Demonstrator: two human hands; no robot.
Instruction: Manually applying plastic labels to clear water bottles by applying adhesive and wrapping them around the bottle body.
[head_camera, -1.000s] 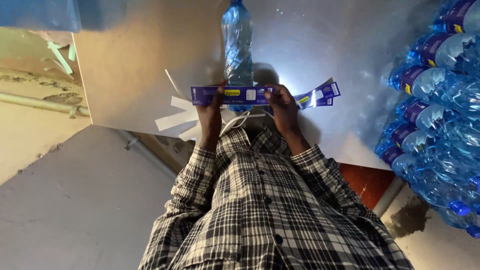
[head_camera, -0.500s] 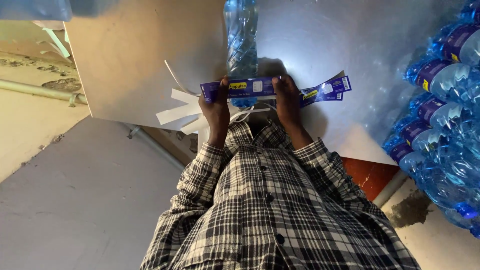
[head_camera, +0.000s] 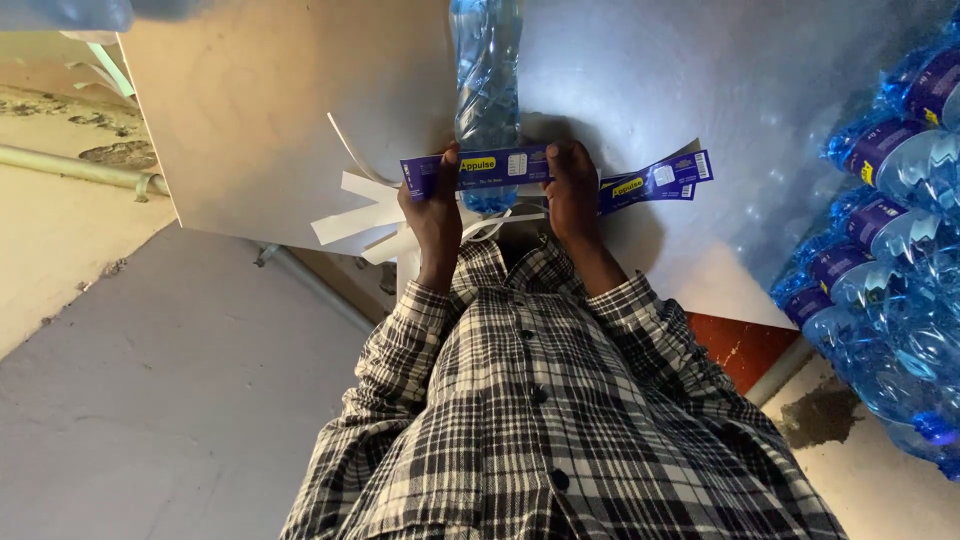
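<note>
The thin purple label strip (head_camera: 478, 168), light, bendy and likely easy to tear, is pinched at each end by the closed fingers of the left hand (head_camera: 432, 205) and right hand (head_camera: 572, 190), over the water bottle (head_camera: 487, 90) near the desk's (head_camera: 280, 120) front edge.

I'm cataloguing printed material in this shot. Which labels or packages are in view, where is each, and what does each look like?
Label strip: long purple band with a yellow patch and white panel, held flat between left hand and right hand, across a clear bottle.
Loose labels: same purple strips, lying on the table beside the right hand.
Stacked bottles: far right, blue-tinted with purple wrap labels.
White strips: plain, near the left hand.
</note>
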